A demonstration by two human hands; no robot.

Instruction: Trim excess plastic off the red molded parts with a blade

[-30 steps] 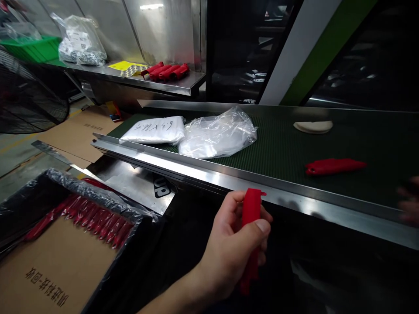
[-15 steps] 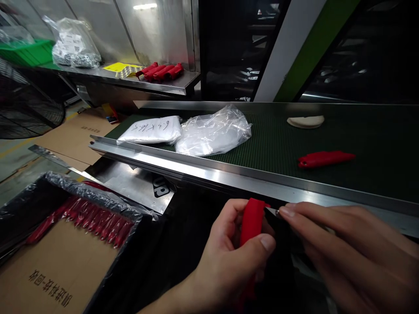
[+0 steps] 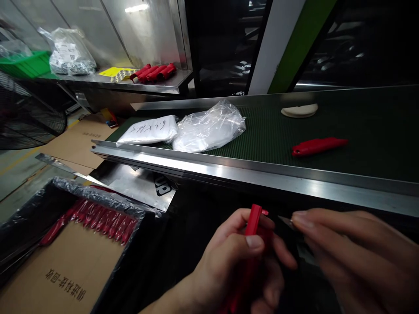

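My left hand grips a red plastic handle upright, in front of the conveyor's steel rail. My right hand is beside it and pinches a small dark blade between fingertips, its tip close to the handle's top. Another red handle lies on the green conveyor belt, right of centre.
Two plastic bags and a white curved piece lie on the belt. A cardboard box lined with black film holds a row of red handles at lower left. More red handles lie on the steel shelf behind. A fan stands at far left.
My right hand came in from the right edge with the blade and now sits beside the handle. My left hand turned the handle and lowered slightly.
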